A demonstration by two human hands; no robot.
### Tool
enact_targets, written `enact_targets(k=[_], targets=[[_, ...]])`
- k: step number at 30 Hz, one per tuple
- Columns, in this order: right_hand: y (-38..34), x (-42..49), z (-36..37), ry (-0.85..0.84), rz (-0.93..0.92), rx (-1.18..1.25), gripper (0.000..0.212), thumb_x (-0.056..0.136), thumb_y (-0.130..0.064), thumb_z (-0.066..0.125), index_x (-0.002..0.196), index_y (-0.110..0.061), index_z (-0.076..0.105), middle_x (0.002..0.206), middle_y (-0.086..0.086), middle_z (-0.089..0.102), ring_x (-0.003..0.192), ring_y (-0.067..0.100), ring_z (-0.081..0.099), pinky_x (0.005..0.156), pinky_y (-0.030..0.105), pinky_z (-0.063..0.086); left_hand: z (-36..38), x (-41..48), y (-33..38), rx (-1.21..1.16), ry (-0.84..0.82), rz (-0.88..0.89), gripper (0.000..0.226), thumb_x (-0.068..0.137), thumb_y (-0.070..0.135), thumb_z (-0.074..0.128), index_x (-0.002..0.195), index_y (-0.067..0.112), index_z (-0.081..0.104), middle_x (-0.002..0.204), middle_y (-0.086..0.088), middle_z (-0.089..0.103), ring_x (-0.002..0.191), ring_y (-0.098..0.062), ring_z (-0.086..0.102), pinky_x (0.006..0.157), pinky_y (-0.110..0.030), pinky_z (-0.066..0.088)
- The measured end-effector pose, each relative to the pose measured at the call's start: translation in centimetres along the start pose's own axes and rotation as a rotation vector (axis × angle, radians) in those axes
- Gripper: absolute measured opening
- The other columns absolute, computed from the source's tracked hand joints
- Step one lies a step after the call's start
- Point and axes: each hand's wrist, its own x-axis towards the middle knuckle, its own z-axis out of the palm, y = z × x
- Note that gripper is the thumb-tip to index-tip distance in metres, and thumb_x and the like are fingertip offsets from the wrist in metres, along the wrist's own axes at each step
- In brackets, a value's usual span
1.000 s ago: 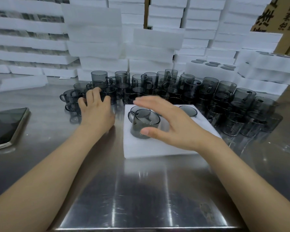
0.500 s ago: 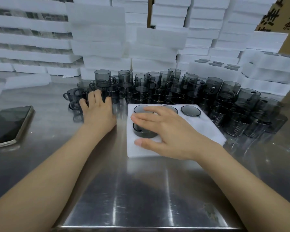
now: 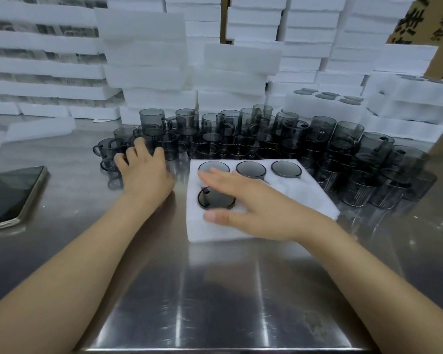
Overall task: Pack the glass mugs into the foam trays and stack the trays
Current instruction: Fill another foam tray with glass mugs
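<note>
At the middle of the steel table (image 3: 215, 290) lies a white foam tray (image 3: 241, 232), the landmark for all else; three smoky glass mugs (image 3: 251, 169) sit sunk in its far row, and a fourth mug (image 3: 215, 200) sits in the left pocket of its near row, only the rims and dark insides showing; the right hand (image 3: 261, 208) is spread flat over the tray with straight fingers, reaching across the fourth mug towards the far-left pocket, its thumb (image 3: 212, 215) lying on the foam by the near edge, gripping nothing; just left of the tray the left hand (image 3: 145, 172) rests among the loose mugs (image 3: 343, 141), its fingers curled down over one of them, though whether they clamp it cannot be told; the two hands are apart; the loose mugs crowd the table behind the tray and to its right, some stacked two high; well left of the tray lies a dark phone (image 3: 10, 195); behind the tray rise stacks of foam trays (image 3: 143, 60), and to its far right, at the top corner, stands a cardboard box (image 3: 420, 19).
</note>
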Motion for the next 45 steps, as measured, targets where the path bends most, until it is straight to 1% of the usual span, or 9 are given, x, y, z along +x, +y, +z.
enact_targets(k=[3, 6, 9, 14, 18, 23, 27, 35, 45], targets=[[0.2, 0.0, -1.0, 0.213, 0.066, 0.477, 0.050, 0.099, -0.028, 0.045, 0.148, -0.022, 0.033, 0.146, -0.012, 0.043, 0.129, -0.012, 0.037, 0.104, 0.011, 0.034, -0.4, 0.1, -0.1, -0.078, 0.050, 0.017, 0.037, 0.084, 0.011, 0.057, 0.121, 0.005, 0.054, 0.135, -0.021, 0.034, 0.118, -0.037, 0.039, 0.102, -0.045, 0.019], [1.2, 0.4, -1.7, 0.397, 0.126, 0.675, 0.045, 0.102, -0.027, 0.038, 0.146, -0.021, 0.035, 0.134, -0.004, 0.057, 0.121, 0.004, 0.055, 0.106, 0.028, 0.041, -0.7, 0.0, 0.2, -0.207, 0.089, 0.105, 0.040, 0.085, 0.008, 0.056, 0.125, 0.007, 0.056, 0.132, -0.017, 0.037, 0.116, -0.034, 0.041, 0.103, -0.042, 0.018], [1.6, 0.8, -1.9, 0.458, 0.156, 0.818, 0.035, 0.104, -0.027, 0.034, 0.138, -0.024, 0.044, 0.120, -0.002, 0.066, 0.110, 0.011, 0.063, 0.096, 0.027, 0.049, -0.9, -0.2, 1.0, -0.341, 0.103, 0.182, 0.042, 0.088, 0.017, 0.060, 0.130, 0.015, 0.053, 0.129, -0.009, 0.038, 0.108, -0.029, 0.049, 0.106, -0.038, 0.019], [1.5, 0.9, -2.2, 0.536, 0.165, 0.973, 0.025, 0.104, -0.024, 0.035, 0.118, -0.029, 0.055, 0.107, 0.002, 0.071, 0.096, 0.015, 0.068, 0.080, 0.023, 0.052, -0.7, 0.0, 0.8, -0.286, 0.134, 0.167, 0.057, 0.087, 0.033, 0.065, 0.137, 0.010, 0.048, 0.131, -0.014, 0.041, 0.120, -0.033, 0.039, 0.103, -0.047, 0.031], [1.5, 1.0, -2.2, 0.546, 0.183, 1.011, 0.027, 0.104, -0.022, 0.035, 0.111, -0.027, 0.060, 0.099, 0.003, 0.072, 0.088, 0.015, 0.068, 0.079, 0.026, 0.053, -0.2, 0.4, 0.3, -0.276, -0.099, 0.120, 0.059, 0.091, 0.043, 0.058, 0.140, 0.013, 0.044, 0.136, -0.012, 0.045, 0.126, -0.033, 0.040, 0.102, -0.047, 0.035], [1.6, 1.0, -2.1, 0.512, 0.199, 0.966, 0.031, 0.104, -0.020, 0.032, 0.109, -0.021, 0.062, 0.093, 0.003, 0.072, 0.085, 0.016, 0.068, 0.081, 0.028, 0.052, 0.5, 0.2, 0.1, -0.360, -0.181, 0.164, 0.027, 0.090, 0.031, 0.063, 0.109, 0.015, 0.052, 0.110, -0.008, 0.052, 0.093, -0.024, 0.053, 0.075, -0.036, 0.043], [1.7, 1.0, -2.1, 0.516, 0.202, 0.968, 0.032, 0.104, -0.017, 0.033, 0.108, -0.019, 0.064, 0.089, 0.002, 0.073, 0.082, 0.016, 0.068, 0.083, 0.030, 0.053, 0.3, 0.4, 0.3, -0.505, -0.033, 0.145, 0.019, 0.086, 0.017, 0.070, 0.091, 0.018, 0.052, 0.101, -0.003, 0.051, 0.083, -0.017, 0.048, 0.070, -0.028, 0.033], [1.5, 0.8, -2.1, 0.549, 0.191, 0.949, 0.023, 0.101, -0.013, 0.044, 0.109, -0.018, 0.065, 0.092, 0.002, 0.071, 0.081, 0.016, 0.068, 0.086, 0.033, 0.055, -2.7, -0.2, 2.1, -0.693, 0.517, 0.410, 0.076, 0.079, 0.012, 0.070, 0.143, 0.023, 0.031, 0.130, -0.001, 0.052, 0.117, -0.017, 0.047, 0.096, -0.031, 0.039], [1.3, 0.5, -1.5, 0.563, 0.042, 0.647, 0.058, 0.082, -0.009, 0.073, 0.135, -0.020, 0.050, 0.135, -0.004, 0.054, 0.120, 0.013, 0.055, 0.092, 0.035, 0.053, -3.7, -1.2, 3.4, -0.392, 0.730, 0.743, 0.050, 0.089, 0.032, 0.067, 0.130, 0.005, 0.056, 0.114, -0.010, 0.066, 0.105, -0.026, 0.057, 0.087, -0.036, 0.038]])
